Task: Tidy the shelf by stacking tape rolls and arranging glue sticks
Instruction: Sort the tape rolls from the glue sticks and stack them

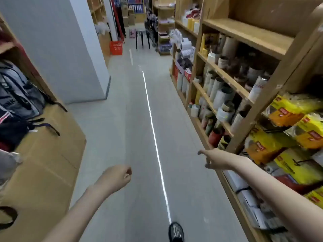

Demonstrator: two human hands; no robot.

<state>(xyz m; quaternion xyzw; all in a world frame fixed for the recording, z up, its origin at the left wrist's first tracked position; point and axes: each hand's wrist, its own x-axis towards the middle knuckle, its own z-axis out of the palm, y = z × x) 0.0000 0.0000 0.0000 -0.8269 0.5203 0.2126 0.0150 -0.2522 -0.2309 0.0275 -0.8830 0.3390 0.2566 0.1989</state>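
Wooden shelving [225, 79] runs along the right side of an aisle, viewed from the head camera. The left hand [116, 177] hangs over the grey floor [139, 137], well apart from the shelving, fingers curled into a loose fist around nothing. The right hand [212, 158] reaches forward just beside the lower front edge of the shelving, fingers loosely extended and holding nothing. No tape rolls or glue sticks can be identified with certainty; the middle tiers of the shelving hold cardboard tubes and paper rolls [222, 96] lying with their long axes pointing outward toward the aisle. Yellow packets [293, 112] fill the bay nearest the right arm. Their red-orange labels carry print too blurred to read. Judged from this, the task items lie ahead and to the right, so the right hand is the nearer. Backpacks [19, 98] rest on cardboard boxes across the aisle from the shelving.
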